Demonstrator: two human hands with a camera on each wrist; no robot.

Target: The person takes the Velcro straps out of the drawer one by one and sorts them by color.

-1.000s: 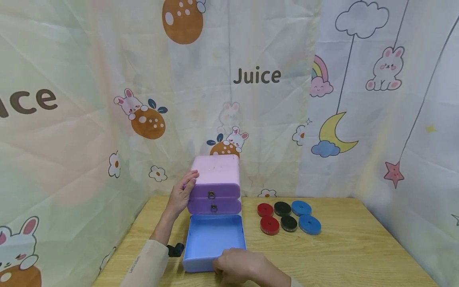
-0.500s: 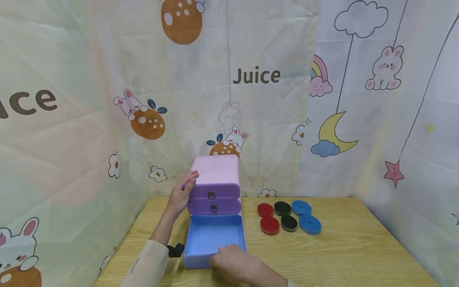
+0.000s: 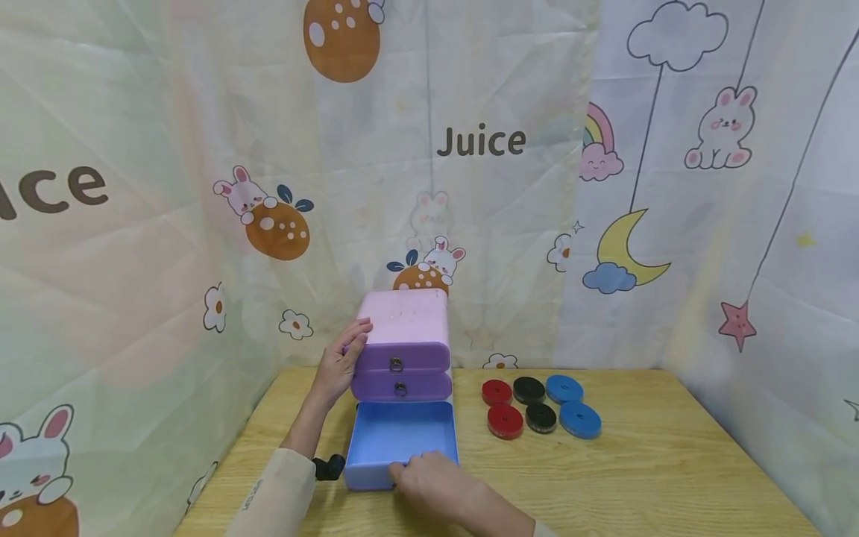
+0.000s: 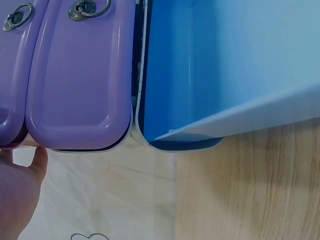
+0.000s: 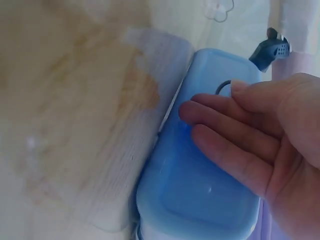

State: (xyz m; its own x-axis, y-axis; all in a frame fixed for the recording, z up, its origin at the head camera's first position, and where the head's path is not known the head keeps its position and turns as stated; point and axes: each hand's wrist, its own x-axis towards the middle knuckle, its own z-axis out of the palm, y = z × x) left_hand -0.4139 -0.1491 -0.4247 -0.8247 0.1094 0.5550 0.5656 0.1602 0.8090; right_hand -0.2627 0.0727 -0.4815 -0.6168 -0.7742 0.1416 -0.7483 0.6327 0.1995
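A small drawer cabinet (image 3: 404, 317) with a pink top and two purple drawer fronts (image 3: 403, 387) stands at the back. Below them, its blue bottom drawer (image 3: 401, 436) is pulled out, its visible floor bare. My right hand (image 3: 436, 486) is at the drawer's front; in the right wrist view the thumb and index finger pinch its metal ring pull (image 5: 223, 86), the other fingers lying over the blue front. With relaxed fingers, my left hand (image 3: 338, 365) rests against the cabinet's left side, fingertips at the top edge. The left wrist view shows only part of that hand (image 4: 20, 190).
To the right on the wooden table (image 3: 604, 485) lie several flat round discs: red (image 3: 505, 421), black (image 3: 540, 418) and blue (image 3: 580, 420), in two rows. A small black object (image 3: 329, 468) sits left of the drawer. Printed curtains (image 3: 496, 224) surround the table.
The blue drawer has slid a little way back toward the cabinet, and my right hand has moved forward with it. My left hand has stayed in place.
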